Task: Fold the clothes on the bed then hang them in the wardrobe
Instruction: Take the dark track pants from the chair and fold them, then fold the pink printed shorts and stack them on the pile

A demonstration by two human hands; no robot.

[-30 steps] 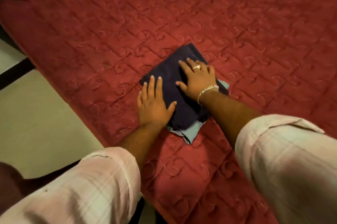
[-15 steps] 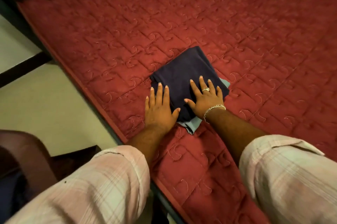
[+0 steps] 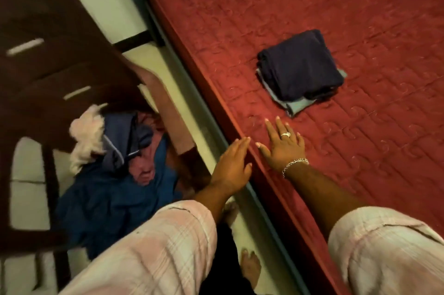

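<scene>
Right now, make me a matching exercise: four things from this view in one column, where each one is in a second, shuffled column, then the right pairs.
Things
1. folded navy garment
2. left hand
3. right hand
4. heap of unfolded clothes

Places
A. on the brown chair beside the bed
B. fingers spread over the red quilt near its edge
C. on top of a light blue folded piece, out on the quilt
D. over the edge of the bed, fingers straight

Pairs: 1-C, 2-D, 3-B, 4-A
</scene>
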